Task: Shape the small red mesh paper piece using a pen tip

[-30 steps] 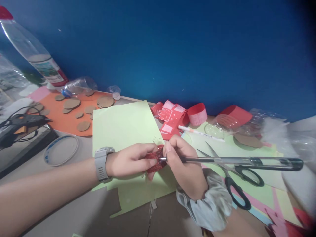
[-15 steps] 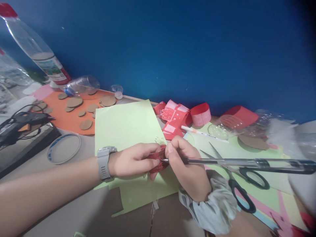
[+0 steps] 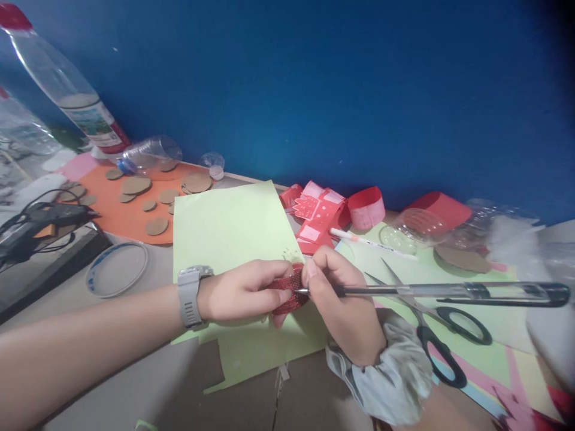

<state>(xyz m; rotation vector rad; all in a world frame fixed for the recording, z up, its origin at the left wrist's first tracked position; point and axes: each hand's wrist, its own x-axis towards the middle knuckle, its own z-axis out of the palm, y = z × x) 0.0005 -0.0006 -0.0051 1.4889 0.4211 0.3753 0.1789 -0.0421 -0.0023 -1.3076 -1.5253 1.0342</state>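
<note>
The right hand (image 3: 345, 308) gripped a pen (image 3: 431, 291), long axis crosswise, tip leftward at a red dotted piece (image 3: 296, 304) pinched in the left hand (image 3: 247, 293) over green paper (image 3: 229, 230); the bottle (image 3: 56, 66) label (image 3: 96, 127) was unreadable.

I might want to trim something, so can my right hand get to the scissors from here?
Probably yes: the scissors lie beside your right hand, handles uncovered. That hand holds a pen, though, which crosses in front of them in this view, so it may need setting down first.
</note>
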